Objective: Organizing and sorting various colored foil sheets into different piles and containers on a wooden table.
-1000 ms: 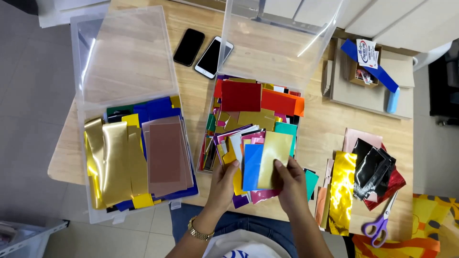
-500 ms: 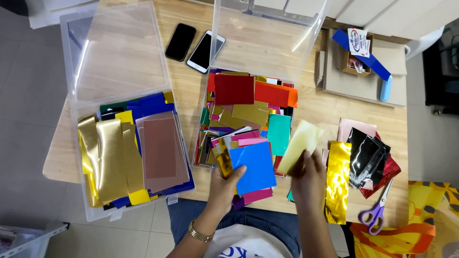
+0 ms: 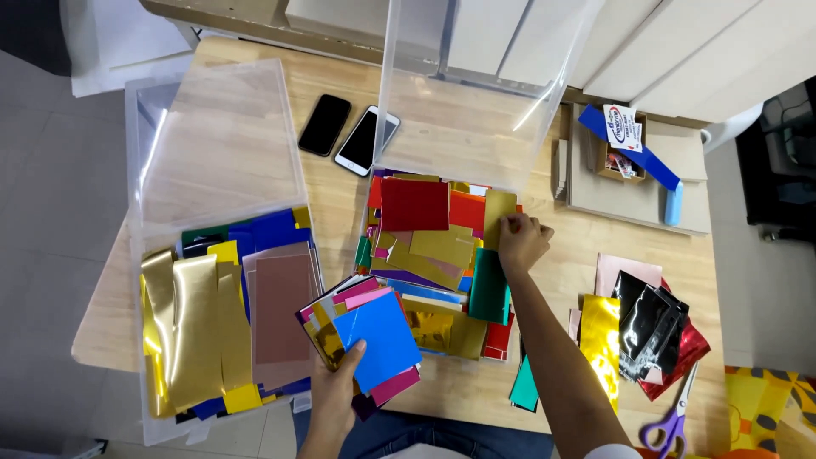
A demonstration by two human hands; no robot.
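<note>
Two phones (image 3: 348, 133) sit up top on the wooden counter (image 3: 552, 280), purple scissors (image 3: 670, 425) bottom right, small cardboard box (image 3: 619, 153) near the back.

Glossy foil-like paper sheets (image 3: 425, 255), mirror-shiny gold foil (image 3: 191, 323), matt blue card (image 3: 378, 336). Clear smooth plastic bins (image 3: 221, 144). Table (image 3: 586, 238) of pale matt wood; two glossy black phones (image 3: 344, 132).
</note>
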